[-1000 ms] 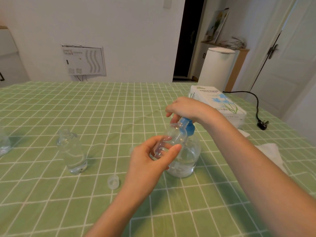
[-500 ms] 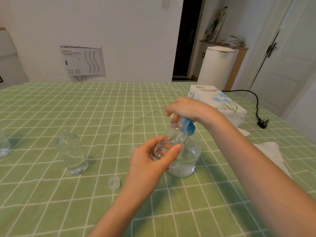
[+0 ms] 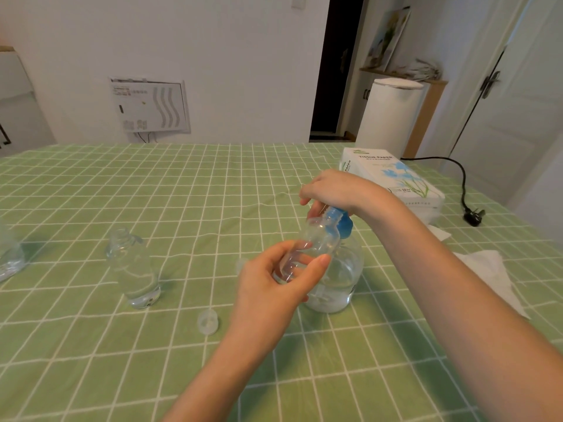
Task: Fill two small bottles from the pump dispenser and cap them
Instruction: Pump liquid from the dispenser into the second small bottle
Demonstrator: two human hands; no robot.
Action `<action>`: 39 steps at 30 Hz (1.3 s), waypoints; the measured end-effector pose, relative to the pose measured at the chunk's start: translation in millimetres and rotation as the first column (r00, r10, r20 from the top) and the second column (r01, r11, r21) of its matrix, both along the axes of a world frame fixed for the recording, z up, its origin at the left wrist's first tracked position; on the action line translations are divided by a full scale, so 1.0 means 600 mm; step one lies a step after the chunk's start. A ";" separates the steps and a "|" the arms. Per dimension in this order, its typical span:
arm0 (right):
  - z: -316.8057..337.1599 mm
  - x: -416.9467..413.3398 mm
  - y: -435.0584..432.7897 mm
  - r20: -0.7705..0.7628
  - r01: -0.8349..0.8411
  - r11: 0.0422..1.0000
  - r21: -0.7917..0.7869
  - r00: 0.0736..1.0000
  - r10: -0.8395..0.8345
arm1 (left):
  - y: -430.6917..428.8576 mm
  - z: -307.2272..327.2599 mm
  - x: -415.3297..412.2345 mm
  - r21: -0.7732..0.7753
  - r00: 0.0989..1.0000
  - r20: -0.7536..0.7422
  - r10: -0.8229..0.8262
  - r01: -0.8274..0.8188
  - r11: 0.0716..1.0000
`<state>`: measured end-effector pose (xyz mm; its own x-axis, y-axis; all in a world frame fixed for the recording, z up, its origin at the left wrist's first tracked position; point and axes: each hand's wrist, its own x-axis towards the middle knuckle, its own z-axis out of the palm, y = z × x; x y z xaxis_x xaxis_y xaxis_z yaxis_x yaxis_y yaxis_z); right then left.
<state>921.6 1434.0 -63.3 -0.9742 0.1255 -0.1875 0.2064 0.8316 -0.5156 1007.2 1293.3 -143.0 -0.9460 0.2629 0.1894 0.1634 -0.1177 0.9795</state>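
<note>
Small bottle [image 3: 320, 239] of clear thin plastic sits in the middle of the frame, tilted, with its open neck raised against the blue pump head [image 3: 342, 222]. I judge it very light and a little soft, so a hard squeeze could bend the wall or push liquid out. Its smooth surface may become slippery if liquid runs over it. The best place to take hold is the lower body, away from the mouth, and this is where the left hand [image 3: 274, 287] holds it, the thumb on one side and the fingers wrapped round the other.

The right hand [image 3: 338, 190] lies over the pump head with its fingers curled down around it, as for pressing. The pump dispenser [image 3: 341, 278] is a round clear bottle standing on the green checked tablecloth [image 3: 182, 193], just behind the left hand. It looks heavier and steady.

The held bottle is transparent, with a rounded shoulder and a threaded neck. How much liquid is inside I cannot tell.

A second small bottle [image 3: 134, 269] stands upright at the left of the frame, uncapped, with a little liquid at the bottom. One clear cap [image 3: 208, 322] lies on the cloth in the lower middle, apart from both bottles.
</note>
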 end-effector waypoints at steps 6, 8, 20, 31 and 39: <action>-0.006 0.002 -0.004 -0.012 -0.007 1.000 0.022 1.000 0.007 | -0.002 -0.003 0.001 -0.004 1.000 0.012 0.005 -0.005 1.000; -0.001 0.003 -0.002 -0.018 -0.006 1.000 0.028 1.000 0.007 | -0.002 0.000 0.001 0.003 1.000 0.017 -0.004 0.004 1.000; 0.005 0.001 -0.001 -0.008 0.009 1.000 0.018 1.000 -0.009 | -0.001 0.005 0.002 -0.021 1.000 0.004 -0.001 0.001 1.000; -0.004 0.006 -0.005 -0.024 0.022 1.000 -0.005 0.999 -0.022 | -0.002 0.000 0.002 -0.016 1.000 0.013 -0.004 0.004 1.000; 0.012 0.001 -0.007 -0.053 0.018 0.999 0.042 0.998 -0.016 | -0.001 0.001 0.001 -0.007 1.000 0.000 0.001 -0.001 1.000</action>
